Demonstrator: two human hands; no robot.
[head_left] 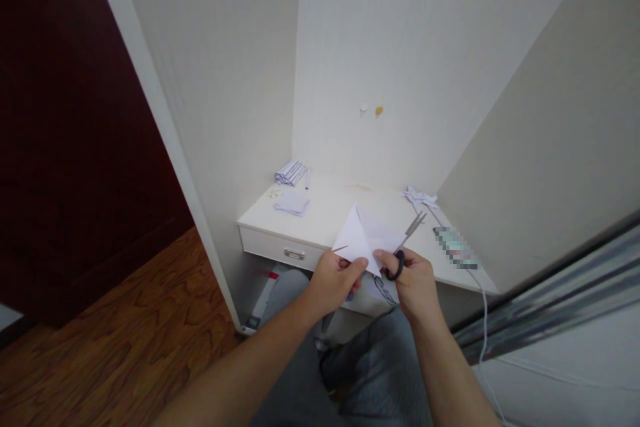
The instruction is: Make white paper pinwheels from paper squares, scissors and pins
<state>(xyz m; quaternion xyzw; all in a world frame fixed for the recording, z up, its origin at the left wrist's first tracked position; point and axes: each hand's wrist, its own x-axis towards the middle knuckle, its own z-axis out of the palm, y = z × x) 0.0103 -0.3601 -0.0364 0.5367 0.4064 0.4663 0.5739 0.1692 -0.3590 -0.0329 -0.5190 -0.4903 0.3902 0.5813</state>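
Observation:
My left hand (333,280) pinches the lower left edge of a white sheet of paper folded into a triangle (365,237), held above the front of a small white desk (325,210). My right hand (413,280) grips the same paper from the right, fingers closed. It also holds scissors (407,240) with dark loops; their metal blades point up and to the right, behind the paper.
On the desk lie a bundle of folded paper strips (291,173), a flat folded paper (293,203), a folded paper shape (421,198) and a blurred-out object (455,248) with a white cable (484,320). A drawer with a metal handle (294,253) faces me. Walls close in on three sides; wooden floor lies to the left.

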